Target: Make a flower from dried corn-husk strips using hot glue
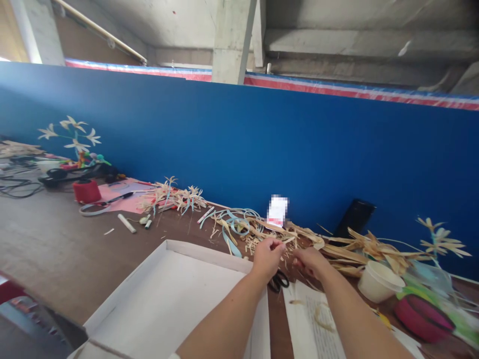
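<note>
My left hand [268, 258] is closed in a pinch above the table, just past the right rim of a white box lid [209, 259]. A little to its right, my right hand [311, 262] also has its fingers pressed together. Whatever lies between the fingers of either hand is too small to make out. Under the hands are small cut scraps [254, 243] of pale dried husk. Black-handled scissors [279, 281] lie below my left hand, their blades hidden. Long strips of dried husk [348, 254] are heaped beyond my right hand.
Pale blue ribbon [239, 224] and husk flowers [190, 197] lie along the blue partition [224, 134]. On the right stand a white cup [379, 281] and a dark pink pouch [424, 316]. Printed paper [314, 319] lies between my arms. A red roll [86, 191] sits left.
</note>
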### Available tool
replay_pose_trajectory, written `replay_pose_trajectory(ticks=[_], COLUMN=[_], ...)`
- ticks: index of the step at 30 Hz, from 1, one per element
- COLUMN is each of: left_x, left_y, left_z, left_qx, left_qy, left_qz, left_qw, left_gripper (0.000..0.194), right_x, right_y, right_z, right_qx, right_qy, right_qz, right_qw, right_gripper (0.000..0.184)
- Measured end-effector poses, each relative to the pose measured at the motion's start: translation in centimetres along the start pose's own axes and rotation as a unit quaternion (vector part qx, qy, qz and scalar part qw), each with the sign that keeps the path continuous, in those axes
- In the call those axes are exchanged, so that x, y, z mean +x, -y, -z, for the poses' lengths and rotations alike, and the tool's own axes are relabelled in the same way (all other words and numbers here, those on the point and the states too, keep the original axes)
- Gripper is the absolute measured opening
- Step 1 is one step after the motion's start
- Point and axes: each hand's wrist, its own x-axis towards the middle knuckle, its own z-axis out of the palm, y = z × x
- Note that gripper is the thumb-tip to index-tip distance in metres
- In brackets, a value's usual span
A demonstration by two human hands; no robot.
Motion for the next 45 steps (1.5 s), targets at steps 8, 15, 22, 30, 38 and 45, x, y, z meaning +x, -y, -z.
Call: replay_pose_trajectory(ticks=[8, 15, 22, 30, 38, 45], left_x=[0.0, -0.1, -0.2, -0.8, -0.6, -0.9], left_y=[0.0, 0.0, -0.9, -1.9, -1.6, -1.5], left_z=[-0.3, -0.3, 0.0, 0.8, 1.3, 1.4], left_qx=[-0.054, -0.047, -0.057, -0.209, -0.249, -0.013], left_qy=[-0.005, -0.013, 0.008, 0.178, 0.273, 0.252], left_qz=[0.03, 0.031, 0.047, 0.16, 0.267, 0.181], left_qw=[0.998, 0.998, 0.997, 0.948, 0.89, 0.951], left_gripper=[0.009, 0.012, 0.018, 0.033, 0.024, 0.025], right_x=[-0.1, -3.4, -6.5, -6.6, -7.3, -6.8], right_y=[5.5, 6.4, 4.0, 0.4, 0.2, 0.4], right_z=[6.0, 7.6, 5.0, 1.6, 1.5, 1.6], right_qx=[0.29, 0.484, 0.413, 0.405, 0.452, 0.428], right_qy=[0.165, 0.156, 0.042, 0.095, 0.138, 0.017], right_qz=[-0.122, -0.17, -0.076, -0.09, -0.073, -0.05], right_qw=[0.935, 0.844, 0.906, 0.905, 0.878, 0.902], right_gripper=[0.01, 0.018, 0.019, 0.039, 0.037, 0.035])
